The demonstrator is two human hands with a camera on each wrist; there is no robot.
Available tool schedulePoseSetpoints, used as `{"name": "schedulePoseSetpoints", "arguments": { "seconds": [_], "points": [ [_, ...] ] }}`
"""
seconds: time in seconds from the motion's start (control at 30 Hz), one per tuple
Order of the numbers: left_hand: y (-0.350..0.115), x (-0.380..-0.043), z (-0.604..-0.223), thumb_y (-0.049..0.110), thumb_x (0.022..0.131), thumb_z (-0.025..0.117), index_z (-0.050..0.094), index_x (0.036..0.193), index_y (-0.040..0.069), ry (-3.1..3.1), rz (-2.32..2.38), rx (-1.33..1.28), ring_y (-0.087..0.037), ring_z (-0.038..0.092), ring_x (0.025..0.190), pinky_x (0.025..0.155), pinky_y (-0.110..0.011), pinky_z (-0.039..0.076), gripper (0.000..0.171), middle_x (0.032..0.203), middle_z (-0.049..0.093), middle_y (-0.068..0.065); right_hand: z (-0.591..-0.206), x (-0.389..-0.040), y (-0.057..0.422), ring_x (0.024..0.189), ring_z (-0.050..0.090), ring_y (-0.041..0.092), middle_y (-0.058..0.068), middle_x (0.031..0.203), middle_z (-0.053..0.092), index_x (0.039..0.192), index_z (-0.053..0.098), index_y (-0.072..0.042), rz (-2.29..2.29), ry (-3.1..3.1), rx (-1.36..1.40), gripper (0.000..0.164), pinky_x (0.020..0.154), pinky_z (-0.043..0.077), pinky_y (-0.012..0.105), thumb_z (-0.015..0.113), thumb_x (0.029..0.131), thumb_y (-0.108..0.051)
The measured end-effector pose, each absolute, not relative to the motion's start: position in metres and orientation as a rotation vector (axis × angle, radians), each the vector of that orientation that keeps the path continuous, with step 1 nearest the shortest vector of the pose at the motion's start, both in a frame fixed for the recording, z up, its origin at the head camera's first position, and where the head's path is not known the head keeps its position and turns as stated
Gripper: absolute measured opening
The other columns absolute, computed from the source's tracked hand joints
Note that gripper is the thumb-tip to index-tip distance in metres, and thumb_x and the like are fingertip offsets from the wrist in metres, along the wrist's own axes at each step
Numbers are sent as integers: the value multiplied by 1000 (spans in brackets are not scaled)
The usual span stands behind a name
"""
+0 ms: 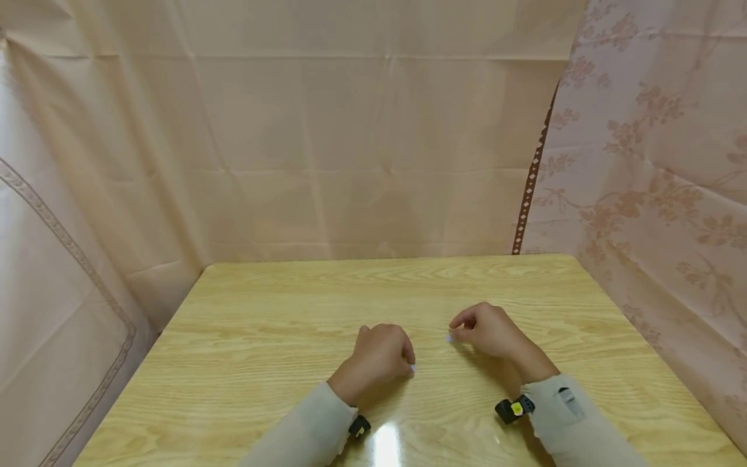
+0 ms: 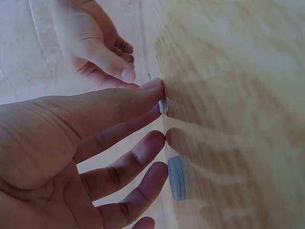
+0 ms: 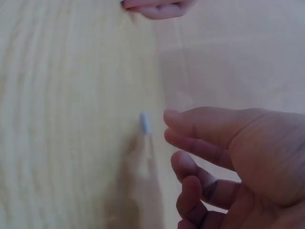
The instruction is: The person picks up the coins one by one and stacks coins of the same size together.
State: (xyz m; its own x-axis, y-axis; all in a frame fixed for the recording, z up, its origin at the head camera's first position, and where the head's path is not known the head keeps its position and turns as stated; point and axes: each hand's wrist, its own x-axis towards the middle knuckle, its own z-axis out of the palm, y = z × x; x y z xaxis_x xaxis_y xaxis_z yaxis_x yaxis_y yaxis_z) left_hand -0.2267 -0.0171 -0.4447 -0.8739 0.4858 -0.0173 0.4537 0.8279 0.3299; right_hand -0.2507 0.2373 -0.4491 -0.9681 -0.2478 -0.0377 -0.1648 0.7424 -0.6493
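In the head view my left hand [image 1: 382, 353] is low over the table, with a small pale disc [image 1: 413, 368] at its fingertips. The left wrist view shows thumb and forefinger pinching this thin disc [image 2: 163, 105] at the table surface. A second, light-blue disc [image 2: 177, 178] lies beside the other fingers; from the head it is hidden. Thumb and fingers of my right hand [image 1: 493, 331] are loosely curled and hold nothing. Just beyond its fingertips a small bluish-white disc [image 3: 145, 123] lies on the table, a short gap away in the right wrist view.
The glossy wood-grain table [image 1: 262, 305] reflects light near its front edge. A beige curtain [image 1: 350, 143] hangs behind it, and a flowered curtain [image 1: 659, 162] closes the right side. Black cameras are strapped at both wrists, one by the right sleeve [image 1: 578, 421].
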Motion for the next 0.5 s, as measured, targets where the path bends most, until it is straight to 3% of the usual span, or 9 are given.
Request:
{"name": "schedulePoseSetpoints", "arguments": {
  "seconds": [0.17, 0.5],
  "points": [
    [-21, -227, -445, 32, 72, 95, 75, 67, 34, 2906, 499, 726, -9, 64, 86, 90, -60, 44, 20, 82, 71, 20, -455, -253, 232, 67, 53, 16, -1, 79, 63, 109, 80, -13, -1047, 2783, -321, 25, 57, 44, 29, 84, 87, -26],
    [-20, -225, -446, 30, 74, 94, 77, 70, 32, 2868, 541, 738, -4, 61, 81, 94, -61, 41, 17, 76, 69, 23, -461, -250, 233, 68, 55, 15, -3, 81, 69, 103, 82, -15, -1042, 2804, -271, 19, 57, 46, 29, 85, 85, -20]
  ]
}}
